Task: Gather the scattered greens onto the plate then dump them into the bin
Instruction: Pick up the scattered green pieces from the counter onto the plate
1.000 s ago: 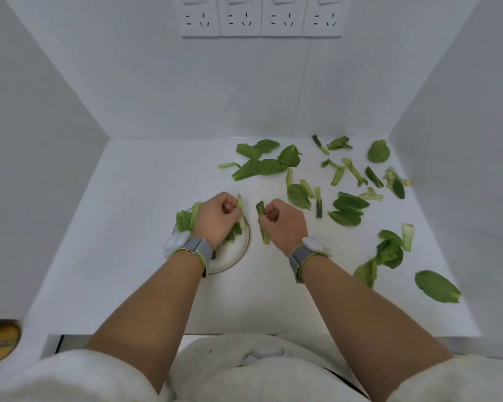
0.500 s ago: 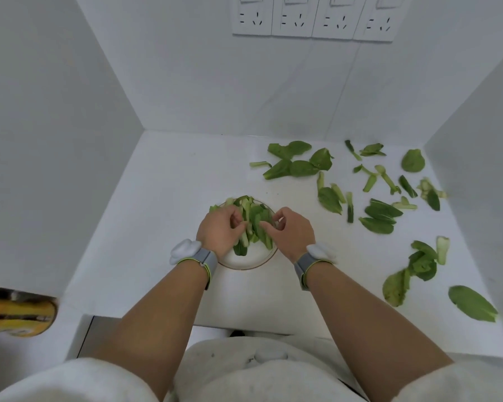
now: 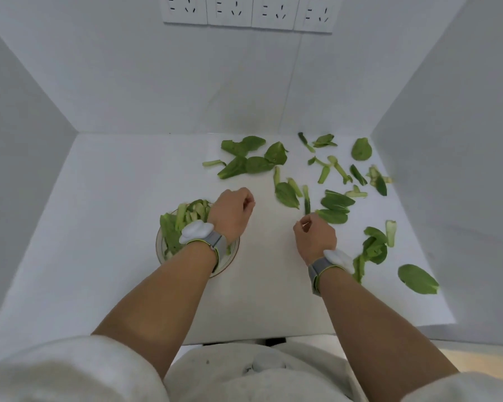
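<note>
— Counting near to far: two hands?
— Yes. Left hand [image 3: 231, 213] curled over plate [image 3: 161, 250] edge, nothing visibly held; right hand [image 3: 314, 237] curled, fingertips at a stem [image 3: 306, 200], grip unclear.
— Plates?
— One, heaped with greens [image 3: 183, 220]. Scattered leaves [image 3: 336, 206] beyond, right and far; stem lying lengthwise away.
— Writing?
— None readable. Four sockets [image 3: 249, 11] on wall.

No text, label, brand, number or sign can be read anywhere in the head view. The wall sockets [image 3: 247, 11] show only plain slot openings with no lettering, and the wristbands [image 3: 215, 242] carry no readable marking. The worktop [image 3: 114, 227] and the plate [image 3: 160, 245] are likewise unmarked.
</note>
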